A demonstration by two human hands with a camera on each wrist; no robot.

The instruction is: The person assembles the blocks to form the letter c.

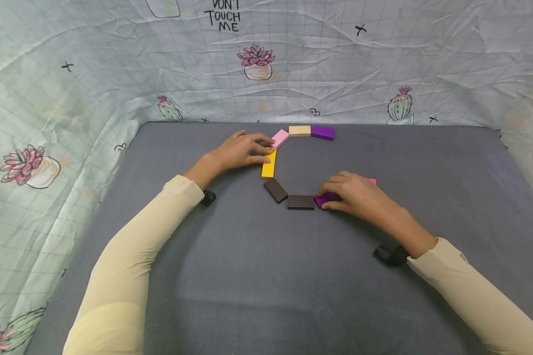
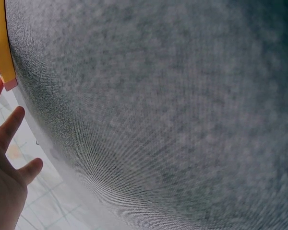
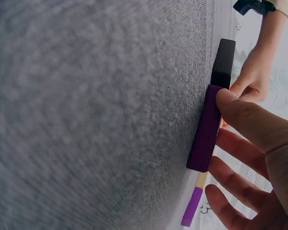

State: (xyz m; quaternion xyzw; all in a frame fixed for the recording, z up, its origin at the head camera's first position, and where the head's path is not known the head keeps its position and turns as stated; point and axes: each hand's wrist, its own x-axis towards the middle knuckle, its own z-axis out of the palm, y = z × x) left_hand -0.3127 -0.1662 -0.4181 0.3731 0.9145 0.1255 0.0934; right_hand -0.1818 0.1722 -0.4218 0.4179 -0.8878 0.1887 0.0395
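Observation:
In the head view, wooden blocks lie in a curved row on the grey table. My left hand (image 1: 241, 150) rests at the yellow block (image 1: 269, 167), with its fingertips on that block and by the pink block (image 1: 281, 138). The left wrist view shows the yellow block (image 2: 1, 43) at its edge, two fingers spread clear of it. My right hand (image 1: 357, 195) pinches a purple block (image 1: 326, 198) between thumb and fingers. In the right wrist view this purple block (image 3: 205, 129) stands end to end with a dark brown block (image 3: 223, 60).
Two dark brown blocks, one angled (image 1: 276, 190) and one level (image 1: 300, 202), lie between the hands. A natural wood block (image 1: 299, 131) and another purple block (image 1: 323, 133) lie at the back. A red-pink block (image 1: 372, 181) is mostly hidden behind the right hand. Patterned cloth (image 1: 320, 64) hangs behind the table.

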